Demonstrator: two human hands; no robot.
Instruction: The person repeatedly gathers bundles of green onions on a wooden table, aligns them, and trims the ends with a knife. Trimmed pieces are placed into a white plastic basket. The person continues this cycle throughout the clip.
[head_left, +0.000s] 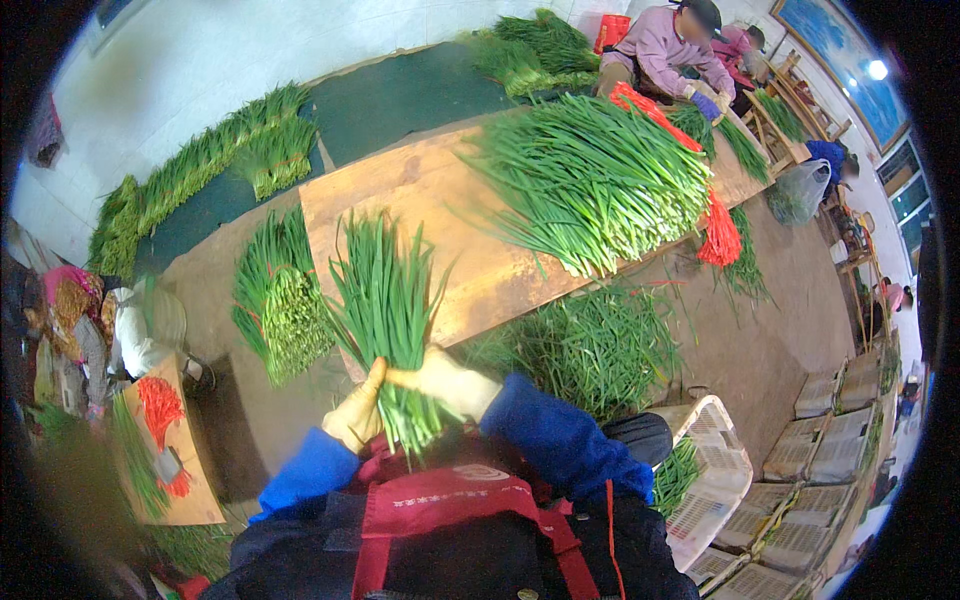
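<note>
Between my two gloved hands I hold a bunch of garlic chives (386, 292), its pale stem ends towards my apron (442, 499) and its green leaves over the wooden table. My left hand (358, 409) grips the bunch from the left, thumb up against the stems. From the right, my right hand (446, 381) closes around it, slightly blurred. A large pile of loose chives (600, 187) lies on the wooden table (397, 180), stem ends towards me. Red ties (720, 232) hang at the pile's right end, and more red ties (656, 116) lie behind it.
Tied chive bundles (289, 307) stand on the floor left of the table; more bundles (210, 150) line a dark green mat (390, 97). Leaf trimmings (577, 345) cover the floor below. A white plastic crate (712, 480) stands at my right. A person (667, 52) works at the table's far end.
</note>
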